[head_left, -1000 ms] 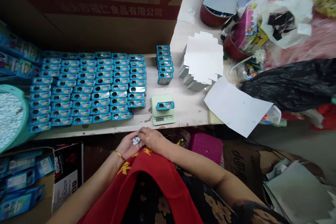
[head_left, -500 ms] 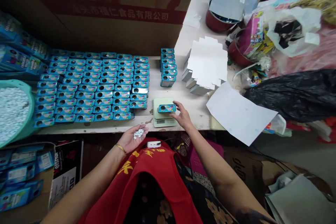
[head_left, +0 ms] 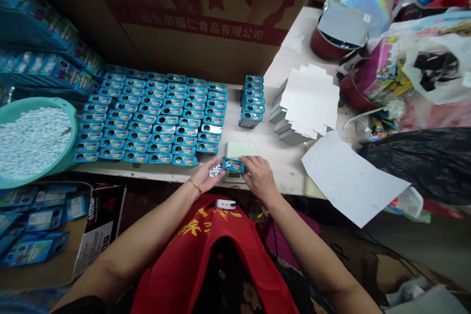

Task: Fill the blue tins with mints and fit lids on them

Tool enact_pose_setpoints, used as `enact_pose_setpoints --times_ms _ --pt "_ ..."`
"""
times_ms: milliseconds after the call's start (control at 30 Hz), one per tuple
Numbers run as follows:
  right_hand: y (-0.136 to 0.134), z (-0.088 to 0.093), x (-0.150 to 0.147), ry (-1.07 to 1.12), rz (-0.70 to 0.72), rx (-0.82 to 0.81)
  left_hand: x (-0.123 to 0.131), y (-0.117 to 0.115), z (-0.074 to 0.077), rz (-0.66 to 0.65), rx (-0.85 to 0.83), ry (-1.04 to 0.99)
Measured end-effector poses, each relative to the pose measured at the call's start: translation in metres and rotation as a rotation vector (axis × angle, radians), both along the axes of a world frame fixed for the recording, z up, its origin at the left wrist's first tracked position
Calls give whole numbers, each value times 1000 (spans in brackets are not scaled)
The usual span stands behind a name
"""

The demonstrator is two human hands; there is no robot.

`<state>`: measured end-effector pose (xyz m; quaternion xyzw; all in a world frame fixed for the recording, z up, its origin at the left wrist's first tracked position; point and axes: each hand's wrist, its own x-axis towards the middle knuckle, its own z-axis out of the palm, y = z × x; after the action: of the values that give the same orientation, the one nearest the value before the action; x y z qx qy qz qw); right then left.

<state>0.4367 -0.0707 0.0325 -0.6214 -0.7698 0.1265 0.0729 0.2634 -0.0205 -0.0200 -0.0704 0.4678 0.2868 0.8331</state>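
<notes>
Candies [head_left: 214, 171] lay loose in the open, cupped left hand [head_left: 204, 176] beside the blue tin [head_left: 234, 165] that the right hand [head_left: 261, 177] gripped over the digital scale [head_left: 241, 148]; tilting or knocking could spill them.

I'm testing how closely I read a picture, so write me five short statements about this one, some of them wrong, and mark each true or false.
1. The left hand cups small pale tablets in its palm. True.
2. Both wrists are bare. False: a gold-coloured bracelet circles the left one.
3. The right hand holds a blue box by its right end. True.
4. The vessel at the far left is square and red. False: it is a round teal basin with similar tablets in it.
5. A pale green scale sits on the table, partly hidden by the held box. True.
</notes>
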Motion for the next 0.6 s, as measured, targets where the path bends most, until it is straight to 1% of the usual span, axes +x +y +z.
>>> enact_pose_setpoints --times_ms 167,267,333,433,533,600 --pt "-4 11 -3 -17 65 40 -2 0 1 2 25 -18" --pt "-3 10 -5 20 23 22 -3 0 3 4 19 22" --pt "0 3 -5 99 -22 10 -5 1 4 5 16 49" --pt "5 -13 -3 326 -71 15 -12 1 4 20 20 51" --pt "12 -34 -9 546 -135 7 -29 -3 3 23 32 28" --pt "18 -50 -20 650 -172 -26 -46 -10 3 30 36 38"
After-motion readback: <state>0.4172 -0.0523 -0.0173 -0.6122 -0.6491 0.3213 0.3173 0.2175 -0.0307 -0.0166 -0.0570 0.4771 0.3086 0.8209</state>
